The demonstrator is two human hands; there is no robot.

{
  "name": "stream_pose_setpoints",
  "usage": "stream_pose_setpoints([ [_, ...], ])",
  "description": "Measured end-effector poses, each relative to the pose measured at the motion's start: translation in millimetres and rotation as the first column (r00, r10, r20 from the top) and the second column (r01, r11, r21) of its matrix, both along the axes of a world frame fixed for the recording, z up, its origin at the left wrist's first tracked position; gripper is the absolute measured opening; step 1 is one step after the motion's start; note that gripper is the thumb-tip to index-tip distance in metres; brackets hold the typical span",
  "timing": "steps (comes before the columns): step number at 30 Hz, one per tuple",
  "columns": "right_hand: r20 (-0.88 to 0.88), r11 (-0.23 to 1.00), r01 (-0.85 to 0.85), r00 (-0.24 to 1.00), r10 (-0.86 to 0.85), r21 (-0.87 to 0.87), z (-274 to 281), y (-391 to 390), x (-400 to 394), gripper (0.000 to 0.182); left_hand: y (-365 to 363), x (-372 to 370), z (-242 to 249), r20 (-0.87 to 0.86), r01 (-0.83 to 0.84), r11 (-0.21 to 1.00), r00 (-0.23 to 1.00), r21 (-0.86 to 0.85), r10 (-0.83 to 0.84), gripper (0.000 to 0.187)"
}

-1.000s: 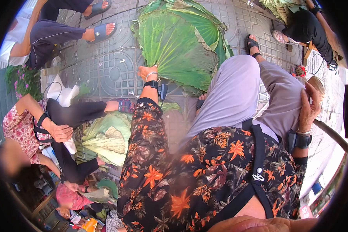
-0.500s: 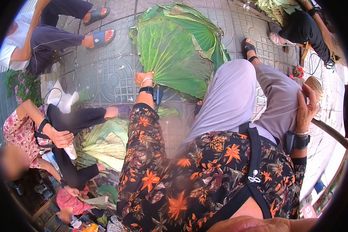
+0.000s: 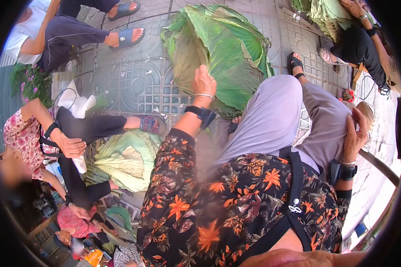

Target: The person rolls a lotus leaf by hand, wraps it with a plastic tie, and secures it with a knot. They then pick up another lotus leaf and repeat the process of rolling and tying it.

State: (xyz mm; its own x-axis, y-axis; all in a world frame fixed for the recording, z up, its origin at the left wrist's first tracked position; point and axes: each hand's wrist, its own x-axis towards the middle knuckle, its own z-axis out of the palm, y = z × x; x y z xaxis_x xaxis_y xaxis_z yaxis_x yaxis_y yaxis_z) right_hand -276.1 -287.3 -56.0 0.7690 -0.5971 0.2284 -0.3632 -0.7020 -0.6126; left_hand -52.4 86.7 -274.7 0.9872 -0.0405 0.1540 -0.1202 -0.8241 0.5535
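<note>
A stack of large green leaves lies on the paving in front of my knees, with some brownish edges. My left hand is closed on the near edge of the top leaf, which is partly raised and folded. My right hand rests on the grey trousers at my right knee, its thumb and fingers apart and holding nothing. Just beyond that hand is a straw-coloured object that I cannot make out fully.
Pale yellow-green leaves lie at the left beside a seated person in a pink patterned top. Another person's sandalled foot is at the upper left. At the upper right, a person handles a leaf bundle. A dark pole slants at the right.
My left hand has moved right and toward my body, pulling the leaf edge up and folding it over the stack. My right hand stays on the knee. The view has shifted slightly.
</note>
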Motion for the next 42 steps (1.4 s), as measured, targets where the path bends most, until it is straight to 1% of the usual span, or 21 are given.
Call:
stream_pose_setpoints([
  [1, 0.0, 1.0, 0.01, 1.0, -0.01, -0.002, 0, -1, -1, 0.027, -4, -1, 0, -0.011, 0.027, 1.0, 1.0, -0.015, -0.028, 0.031],
  [4, 0.005, 1.0, -0.014, 1.0, 0.014, -0.023, 1, -2, -2, 0.027, -4, -3, 3, 0.073, 0.033, 0.997, 0.997, -0.072, -0.027, 0.027],
  [7, 0.001, 0.999, -0.019, 1.0, 0.019, -0.036, 0, -3, -2, 0.027, 25, 9, -16, 0.046, -0.026, 0.994, 0.998, -0.11, 0.032, 0.025],
  [8, -0.001, 0.999, -0.013, 1.0, 0.013, -0.038, -1, -4, -3, 0.027, 38, 16, -29, -0.048, -0.083, 0.992, 0.996, -0.093, 0.079, 0.028],
  [11, 0.024, 0.999, -0.05, 0.998, 0.05, -0.02, -2, -7, -4, 0.027, 63, 25, -15, -0.288, -0.291, 0.955, 0.921, -0.057, 0.264, 0.03],
  [14, 0.023, 1.0, -0.015, 1.0, 0.016, -0.024, -6, -10, -5, 0.028, 80, 23, -23, -0.322, -0.487, 0.873, 0.828, -0.005, 0.46, 0.039],
  [17, 0.015, 1.0, -0.005, 1.0, 0.005, -0.022, -6, -9, -4, 0.029, 91, 16, -38, -0.291, -0.327, 0.923, 0.88, 0.202, 0.376, 0.056],
  [19, -0.009, 0.999, 0.002, 1.0, -0.002, -0.043, -5, -9, -5, 0.029, 106, 14, -76, -0.299, -0.215, 0.945, 0.911, 0.245, 0.284, 0.065],
  [20, 0.02, 1.0, -0.007, 1.0, 0.007, -0.027, -7, -11, -5, 0.029, 109, 14, -87, -0.303, -0.158, 0.951, 0.923, 0.265, 0.237, 0.07],
  [23, 0.004, 0.999, -0.015, 1.0, 0.015, -0.04, -6, -12, -5, 0.028, 86, 7, -50, -0.288, -0.281, 0.921, 0.889, 0.271, 0.356, 0.058],
  [24, 0.028, 0.999, -0.034, 0.999, 0.035, -0.022, -6, -11, -5, 0.028, 83, 9, -48, -0.309, -0.272, 0.914, 0.879, 0.3, 0.363, 0.055],
  [26, 0.022, 0.999, -0.027, 0.999, 0.027, -0.021, -4, -9, -4, 0.028, 80, 13, -46, -0.346, -0.258, 0.896, 0.855, 0.362, 0.386, 0.051],
  [30, 0.019, 1.0, -0.027, 0.999, 0.027, -0.007, -4, -9, -4, 0.028, 79, 21, -52, -0.316, -0.242, 0.852, 0.853, 0.464, 0.415, 0.039],
  [32, 0.031, 1.0, -0.03, 0.999, 0.03, 0.0, -4, -9, -4, 0.028, 77, 23, -58, -0.293, -0.253, 0.84, 0.857, 0.48, 0.425, 0.037],
  [35, 0.027, 1.0, -0.025, 0.999, 0.025, -0.003, -6, -13, -6, 0.028, 77, 21, -61, -0.29, -0.163, 0.847, 0.893, 0.506, 0.345, 0.036],
  [38, 0.01, 1.0, -0.021, 1.0, 0.022, -0.016, -6, -14, -7, 0.028, 80, 27, -69, -0.438, -0.143, 0.93, 0.851, 0.337, 0.29, 0.027],
  [41, 0.015, 1.0, -0.031, 0.999, 0.031, -0.007, -4, -13, -6, 0.028, 74, 18, -50, -0.422, -0.181, 0.955, 0.866, 0.234, 0.268, 0.029],
  [42, 0.022, 1.0, -0.031, 0.999, 0.031, -0.003, -4, -12, -6, 0.028, 76, 17, -52, -0.428, -0.169, 0.957, 0.866, 0.235, 0.258, 0.031],
])
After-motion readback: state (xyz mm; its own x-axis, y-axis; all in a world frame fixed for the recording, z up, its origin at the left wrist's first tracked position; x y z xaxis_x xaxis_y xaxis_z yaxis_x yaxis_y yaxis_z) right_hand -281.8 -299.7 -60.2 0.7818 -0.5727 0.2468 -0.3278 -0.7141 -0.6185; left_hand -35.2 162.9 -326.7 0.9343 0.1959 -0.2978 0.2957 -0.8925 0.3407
